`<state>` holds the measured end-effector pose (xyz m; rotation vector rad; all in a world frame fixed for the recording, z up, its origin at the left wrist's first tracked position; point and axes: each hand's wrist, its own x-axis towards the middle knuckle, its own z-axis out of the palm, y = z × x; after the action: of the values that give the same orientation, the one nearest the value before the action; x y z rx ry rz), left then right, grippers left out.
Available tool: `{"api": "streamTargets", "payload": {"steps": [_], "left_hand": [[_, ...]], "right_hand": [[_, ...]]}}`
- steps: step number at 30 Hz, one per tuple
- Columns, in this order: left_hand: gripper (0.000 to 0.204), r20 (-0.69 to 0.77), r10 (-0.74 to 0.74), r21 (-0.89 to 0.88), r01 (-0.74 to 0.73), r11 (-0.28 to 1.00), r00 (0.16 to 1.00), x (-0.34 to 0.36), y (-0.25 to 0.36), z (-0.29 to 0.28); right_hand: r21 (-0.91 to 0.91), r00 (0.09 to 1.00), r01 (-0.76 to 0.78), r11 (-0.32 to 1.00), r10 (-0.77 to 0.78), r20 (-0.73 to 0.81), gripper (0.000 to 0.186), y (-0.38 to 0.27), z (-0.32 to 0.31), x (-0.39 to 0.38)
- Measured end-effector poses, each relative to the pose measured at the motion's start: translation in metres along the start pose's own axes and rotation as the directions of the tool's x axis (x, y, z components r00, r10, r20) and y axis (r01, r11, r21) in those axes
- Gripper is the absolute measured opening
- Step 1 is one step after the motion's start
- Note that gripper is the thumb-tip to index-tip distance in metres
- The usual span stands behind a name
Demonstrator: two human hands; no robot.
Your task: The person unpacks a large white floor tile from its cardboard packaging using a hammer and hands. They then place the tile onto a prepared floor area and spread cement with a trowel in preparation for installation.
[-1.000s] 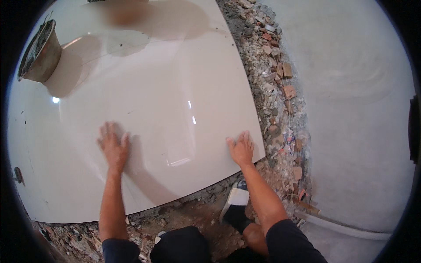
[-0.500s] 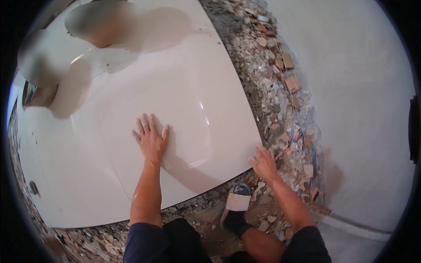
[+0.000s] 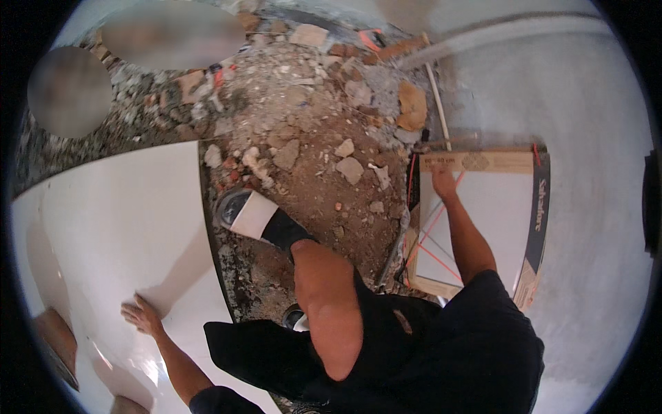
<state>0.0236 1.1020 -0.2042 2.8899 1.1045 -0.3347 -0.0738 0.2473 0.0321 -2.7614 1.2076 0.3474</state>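
Note:
My left hand (image 3: pixel 143 315) rests on a large glossy white tile (image 3: pixel 138 214), its fingers stretched out over the surface. Over on the right, my right hand (image 3: pixel 443 181) is at the far edge of a cardboard-edged package (image 3: pixel 541 234), which has a pale flat face and red straps. Its fingers are too unclear to tell whether they grip anything. One of my feet, in a sandal (image 3: pixel 252 215) and dark sock, stands on the rubble just right of the tile.
Broken stone and brick bits (image 3: pixel 286 155) cover the dirt between tile and package. A thin pale stick (image 3: pixel 436 100) leans near the grey wall (image 3: pixel 586 138). Skin-coloured shapes (image 3: pixel 56 345), probably another person's limbs, show at the lower left. Blurred patches hide the upper left.
The view has swung right, bringing the strapped package into sight. My right hand has left the tile's corner for the package. My left hand is still on the tile.

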Motion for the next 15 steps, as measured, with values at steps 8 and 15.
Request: {"api": "streamTargets", "payload": {"steps": [8, 15], "left_hand": [[0.078, 0.278, 0.209, 0.229, -0.276, 0.933, 0.938, 0.036, -0.037, 0.006], [0.09, 0.283, 0.177, -0.176, -0.13, 0.976, 0.943, -0.009, -0.005, -0.044]], "right_hand": [[-0.173, 0.917, -0.213, 0.962, 0.258, 0.304, 0.043, 0.136, 0.19, -0.117], [0.011, 0.854, -0.211, 0.977, 0.179, 0.489, 0.043, 0.133, 0.222, -0.164]]}}
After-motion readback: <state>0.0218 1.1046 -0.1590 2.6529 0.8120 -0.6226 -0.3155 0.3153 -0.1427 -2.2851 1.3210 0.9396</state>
